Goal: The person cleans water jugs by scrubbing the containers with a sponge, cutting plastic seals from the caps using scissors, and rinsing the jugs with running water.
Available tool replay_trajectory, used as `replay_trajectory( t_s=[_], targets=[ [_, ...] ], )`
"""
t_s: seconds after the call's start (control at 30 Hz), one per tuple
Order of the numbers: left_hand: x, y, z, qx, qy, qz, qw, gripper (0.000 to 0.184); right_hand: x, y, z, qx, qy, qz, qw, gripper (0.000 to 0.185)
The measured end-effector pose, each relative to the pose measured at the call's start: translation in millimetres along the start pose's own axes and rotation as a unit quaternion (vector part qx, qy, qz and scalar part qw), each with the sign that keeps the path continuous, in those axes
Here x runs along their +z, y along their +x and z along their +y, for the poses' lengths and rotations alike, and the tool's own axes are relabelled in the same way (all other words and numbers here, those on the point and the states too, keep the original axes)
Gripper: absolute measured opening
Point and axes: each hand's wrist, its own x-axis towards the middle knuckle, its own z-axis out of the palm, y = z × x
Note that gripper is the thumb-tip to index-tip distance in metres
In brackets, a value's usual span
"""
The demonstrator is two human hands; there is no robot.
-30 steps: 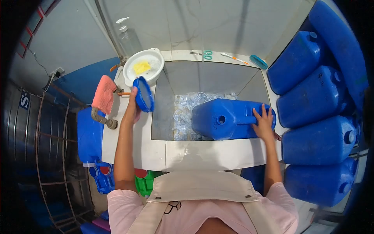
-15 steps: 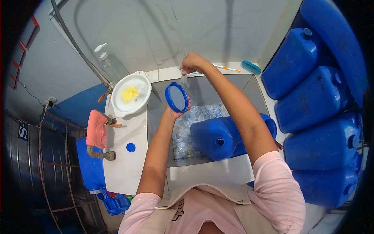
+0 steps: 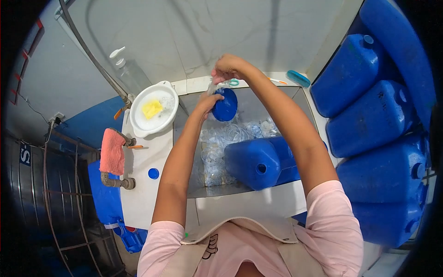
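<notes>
Over the sink (image 3: 189, 157), my left hand (image 3: 210, 103) grips a round blue lid (image 3: 226, 108) by its edge, thumb on top, the lid tilted. Just above it, at the back rim, my right hand (image 3: 228, 68) has its fingers closed. A pale, clear streak runs down from them beside the lid; I cannot tell whether it is water or plastic. Below both hands, a blue jug (image 3: 251, 161) lies on its side in the sink with its mouth uncapped, partly under my right forearm. Clear plastic pieces (image 3: 214, 157) are heaped beside it.
On the left counter are a white basin (image 3: 134, 121) with a yellow sponge (image 3: 152, 109) in suds, a pump bottle (image 3: 127, 76), a blue cap (image 3: 153, 173) and a pipe with a pink cloth (image 3: 112, 150). Large blue jugs (image 3: 369, 120) line the right. A teal brush (image 3: 298, 78) lies behind.
My left hand has turned the blue lid over and lifted it toward the back of the sink, nearer my right hand. The right hand has stayed near the rim.
</notes>
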Motion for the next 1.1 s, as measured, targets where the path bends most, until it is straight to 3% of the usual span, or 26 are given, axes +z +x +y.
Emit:
replay_trajectory(
  t_s=[0.03,0.13,0.17,0.23,0.3,0.33,0.37,0.47,0.5,0.53,0.57,0.6,0.63,0.67,0.7,0.73,0.8,0.9,1.03,1.1],
  targets=[
    [-1.0,-0.1,2.3,0.002,0.036,0.043,0.998,0.034,0.2,1.4,-0.4,-0.003,-0.001,-0.001,1.000,0.010],
    [-10.7,-5.9,4.0,0.038,0.046,0.057,0.997,0.033,-1.4,22.6,17.2,-0.024,0.038,0.046,0.998,0.011],
    [-15.0,-14.4,5.4,0.040,0.045,0.057,0.997,0.033,-9.5,51.8,43.5,-0.153,-0.148,-0.004,0.977,0.012],
    [-20.6,-43.3,9.1,0.068,-0.103,-0.044,0.991,0.028,6.0,31.5,50.6,-0.142,-0.312,-0.004,0.939,0.040],
    [-19.1,-71.7,9.8,0.049,-0.160,-0.006,0.986,0.026,29.0,7.4,67.0,-0.120,-0.389,0.003,0.913,0.073],
    [-20.6,-82.8,8.4,0.030,-0.216,0.034,0.975,0.024,44.0,-1.8,86.8,-0.112,-0.340,0.026,0.933,0.080],
    [-23.0,-88.1,3.4,0.032,-0.216,0.037,0.975,0.024,61.0,-19.2,93.6,-0.081,-0.189,0.018,0.979,0.086],
    [-22.0,-105.8,-5.1,0.017,-0.231,0.067,0.970,0.023,82.9,-18.1,125.6,-0.085,-0.081,0.039,0.992,0.082],
    [-16.1,-114.2,-3.4,0.021,-0.291,0.047,0.955,0.022,86.0,-20.9,129.9,-0.087,-0.046,0.044,0.994,0.081],
    [-11.6,-120.9,2.5,0.026,-0.349,0.024,0.937,0.022,81.4,-32.1,124.1,-0.028,0.109,-0.079,0.990,0.073],
    [-11.1,-124.5,5.4,0.026,-0.327,0.019,0.944,0.021,79.1,-39.3,120.2,0.035,0.260,-0.198,0.944,0.065],
    [-11.9,-123.3,3.5,0.027,-0.328,0.020,0.944,0.021,79.6,-44.3,114.7,0.035,0.258,-0.200,0.944,0.065],
    [-8.9,-124.9,7.2,0.141,-0.058,0.087,0.985,0.024,79.2,-49.5,109.7,0.031,0.332,-0.197,0.922,0.058],
    [-5.6,-126.0,11.5,0.242,0.218,0.146,0.934,0.029,76.7,-54.9,103.9,0.026,0.402,-0.192,0.895,0.050],
    [-2.6,-132.9,12.1,0.325,0.305,0.178,0.877,0.034,72.6,-61.9,98.5,0.043,0.419,-0.213,0.881,0.046],
    [-1.6,-133.6,14.6,0.327,0.304,0.178,0.877,0.034,69.5,-66.6,97.0,0.042,0.418,-0.212,0.882,0.046],
    [-1.5,-133.6,21.0,0.427,0.439,0.183,0.769,0.037,64.5,-73.5,92.5,0.024,0.447,-0.267,0.853,0.047],
    [13.0,-133.0,20.3,0.439,0.366,0.166,0.804,0.035,62.6,-78.0,95.1,0.016,0.446,-0.265,0.855,0.048],
    [4.0,-127.2,22.3,0.506,0.356,0.161,0.769,0.028,54.4,-69.1,114.0,0.016,0.441,-0.208,0.873,0.047],
    [-4.8,-125.0,14.8,0.460,0.129,0.092,0.874,0.011,43.9,-67.8,117.7,0.010,0.463,-0.193,0.865,0.046]
  ],
)
